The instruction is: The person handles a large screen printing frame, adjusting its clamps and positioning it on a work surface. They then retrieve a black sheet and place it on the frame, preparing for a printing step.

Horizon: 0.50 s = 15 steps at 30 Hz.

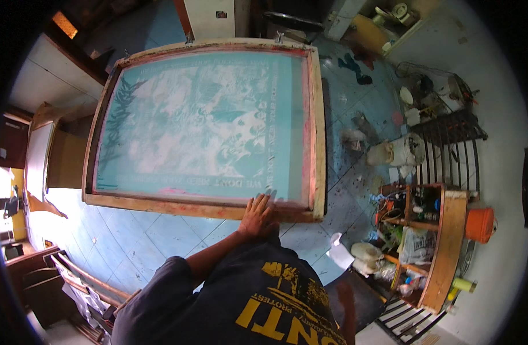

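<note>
At 9 o'clock in my view, a brown cardboard panel [70, 156] stands near the wall, and at 8 o'clock some white papers [90, 295] hang over a rack. The silkscreen frame [160, 205], a big wooden rectangle, fills the space from 9 o'clock round to 12, with 2 small metal fittings on its far rail. Its mesh [197, 118] is teal with a pale picture and lettering across it, and pink ink stains the inner edges. My left hand [256, 217] rests on the near rail, at about 5 o'clock on the frame; its fingers lie stretched out and slightly apart, tips reaching over the inner edge. My dark T-shirt [218, 302], printed in yellow, spreads below at 6 o'clock. A curled white sheet [340, 251] lies between 4 and 5 o'clock. My right arm [347, 310] is a blur at 5 o'clock, and I can't tell whether that hand's fingers are apart or together. At 4 o'clock stands a cluttered wooden shelf [446, 253], with an orange bucket [480, 225] just beyond it.
</note>
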{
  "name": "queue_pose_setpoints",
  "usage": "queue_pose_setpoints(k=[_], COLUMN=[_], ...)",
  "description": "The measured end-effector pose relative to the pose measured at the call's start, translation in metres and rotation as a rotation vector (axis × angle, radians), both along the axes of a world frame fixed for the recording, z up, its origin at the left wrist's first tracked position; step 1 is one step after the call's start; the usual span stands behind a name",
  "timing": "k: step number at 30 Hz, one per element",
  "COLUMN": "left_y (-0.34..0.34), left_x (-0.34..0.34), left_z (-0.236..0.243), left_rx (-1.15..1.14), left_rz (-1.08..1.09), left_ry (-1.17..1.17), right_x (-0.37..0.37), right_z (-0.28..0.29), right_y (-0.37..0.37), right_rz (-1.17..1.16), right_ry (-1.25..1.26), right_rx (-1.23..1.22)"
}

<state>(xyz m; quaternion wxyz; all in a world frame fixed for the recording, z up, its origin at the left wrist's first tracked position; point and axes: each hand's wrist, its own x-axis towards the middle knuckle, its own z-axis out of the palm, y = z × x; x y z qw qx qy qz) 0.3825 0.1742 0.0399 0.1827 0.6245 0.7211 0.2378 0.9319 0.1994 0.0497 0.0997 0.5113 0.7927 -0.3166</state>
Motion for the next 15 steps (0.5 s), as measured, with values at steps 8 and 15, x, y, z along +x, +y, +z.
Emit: queue_pose_setpoints(k=[8,15], left_y=[0.048,0.077], left_x=[0.045,0.096], left_z=[0.008,0.03], left_rx=[-0.234,-0.323], left_rz=[0.312,0.98], left_ry=[0.075,0.168], right_x=[0.072,0.068], right_z=[-0.078,-0.092], right_y=[0.085,0.399], right_rz=[-0.264,0.353], right_ry=[-0.224,-0.209], right_rx=[-0.575,-0.346])
